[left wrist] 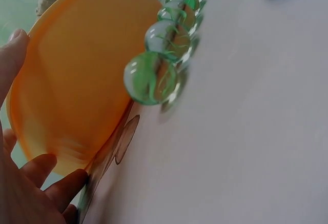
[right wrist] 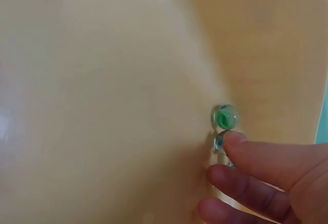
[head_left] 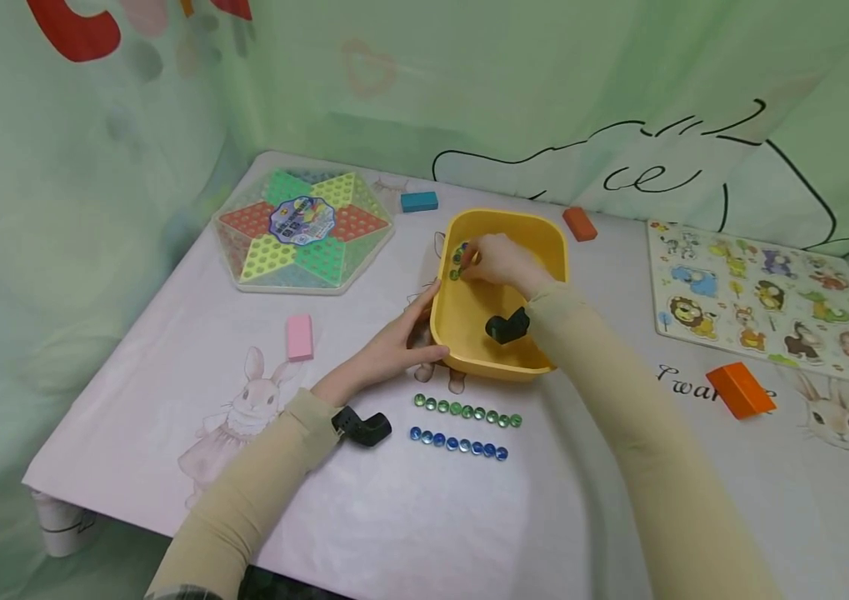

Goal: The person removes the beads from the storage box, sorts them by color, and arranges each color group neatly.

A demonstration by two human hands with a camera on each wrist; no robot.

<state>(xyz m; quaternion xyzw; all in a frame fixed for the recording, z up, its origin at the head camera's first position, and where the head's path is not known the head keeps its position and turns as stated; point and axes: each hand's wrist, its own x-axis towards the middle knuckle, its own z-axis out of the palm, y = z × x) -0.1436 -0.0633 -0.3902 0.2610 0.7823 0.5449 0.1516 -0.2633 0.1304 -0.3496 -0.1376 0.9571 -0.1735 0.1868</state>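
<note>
Landmark: the yellow plastic tub [head_left: 502, 237], standing mid-table on the pale printed tablecloth [head_left: 394, 517].
Right hand: the right hand [head_left: 502, 262] is inside the tub at its far left corner, fingertips [right wrist: 246, 149] touching the small glass marbles [right wrist: 226, 117] lying there; no closed pinch is visible, so whether one is held cannot be told.
Left hand: the left hand [head_left: 394, 346] rests against the tub's near left wall, fingers fairly straight, steadying it and holding nothing.
Marbles in the tub: green and blue-flecked ones, clustered at the left wall.
Handling: judged hard, smooth and slippery, light, prone to roll; best pinched across the middle by thumb and forefinger, one at a time.
Rows: a row of green glass marbles [head_left: 466, 410] lies just in front of the tub, a row of blue glass marbles [head_left: 458, 444] just in front of that.
Left of tub: a hexagonal Chinese-checkers board [head_left: 302, 229].
Right of tub: a wooden animal puzzle [head_left: 765, 296].
</note>
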